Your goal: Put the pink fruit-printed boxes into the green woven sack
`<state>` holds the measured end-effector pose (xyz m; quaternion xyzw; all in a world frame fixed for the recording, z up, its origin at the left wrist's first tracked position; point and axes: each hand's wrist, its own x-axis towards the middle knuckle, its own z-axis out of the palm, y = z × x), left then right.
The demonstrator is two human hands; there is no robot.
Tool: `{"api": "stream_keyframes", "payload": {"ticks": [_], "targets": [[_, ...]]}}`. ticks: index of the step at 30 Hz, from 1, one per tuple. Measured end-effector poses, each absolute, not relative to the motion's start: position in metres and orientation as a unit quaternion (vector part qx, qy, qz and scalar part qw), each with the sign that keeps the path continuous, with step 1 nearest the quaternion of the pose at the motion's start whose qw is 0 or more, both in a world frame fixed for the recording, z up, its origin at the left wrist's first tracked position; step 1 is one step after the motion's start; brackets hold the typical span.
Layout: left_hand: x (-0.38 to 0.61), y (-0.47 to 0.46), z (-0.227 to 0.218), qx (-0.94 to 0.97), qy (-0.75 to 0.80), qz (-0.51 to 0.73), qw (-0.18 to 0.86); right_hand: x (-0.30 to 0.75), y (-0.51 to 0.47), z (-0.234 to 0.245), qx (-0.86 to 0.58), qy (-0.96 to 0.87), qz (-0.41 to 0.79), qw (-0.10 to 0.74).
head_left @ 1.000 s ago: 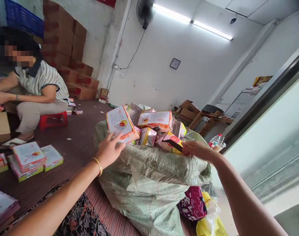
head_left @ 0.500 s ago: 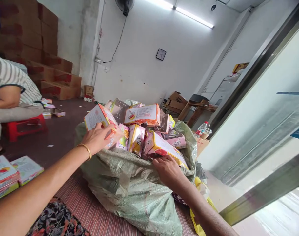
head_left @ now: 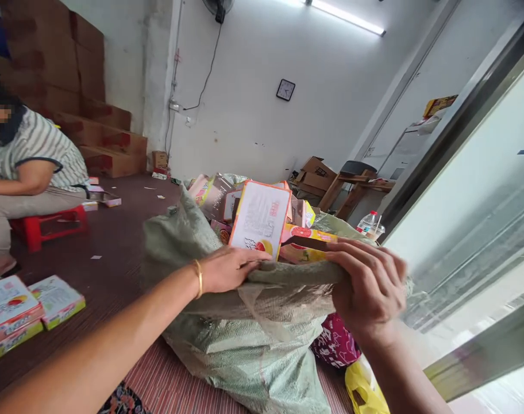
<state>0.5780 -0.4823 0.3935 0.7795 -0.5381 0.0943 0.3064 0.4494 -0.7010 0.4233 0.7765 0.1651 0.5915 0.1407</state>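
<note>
A big green woven sack stands in front of me, heaped with several small printed boxes. My left hand, a gold bangle on its wrist, is closed on the sack's near rim just below an upright white box with an orange edge. My right hand grips the same rim further right, fingers curled over the fabric, next to a yellow box.
Another person in a striped top sits on a red stool at the left. Flat boxes lie on the dark floor. Brown cartons are stacked at the back. A pink bag, a yellow bag and a bottle sit at the right.
Both hands left the boxes and closed on the sack's rim. The box the left hand touched is out of it. The white box now stands upright.
</note>
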Motion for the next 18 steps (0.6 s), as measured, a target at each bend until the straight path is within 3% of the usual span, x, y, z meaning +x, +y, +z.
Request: {"api": "stream_keyframes", "payload": {"ticks": [4, 8, 12, 14, 18], "targets": [[0.560, -0.487, 0.385, 0.803, -0.509, 0.081, 0.298, 0.484, -0.687, 0.412, 0.837, 0.173, 0.505, 0.121], [0.543, -0.465, 0.372, 0.776, -0.496, 0.249, 0.300, 0.493, -0.673, 0.394, 0.846, 0.204, 0.483, 0.093], [0.535, -0.436, 0.371, 0.762, -0.373, 0.394, 0.353, 0.478, -0.653, 0.389, 0.825, 0.244, 0.505, 0.068], [0.533, -0.429, 0.368, 0.793, -0.351, 0.374, 0.330, 0.479, -0.641, 0.391, 0.820, 0.224, 0.519, 0.086], [0.534, -0.425, 0.343, 0.863, -0.403, 0.186, 0.242, 0.509, -0.636, 0.397, 0.862, 0.116, 0.477, 0.126]]}}
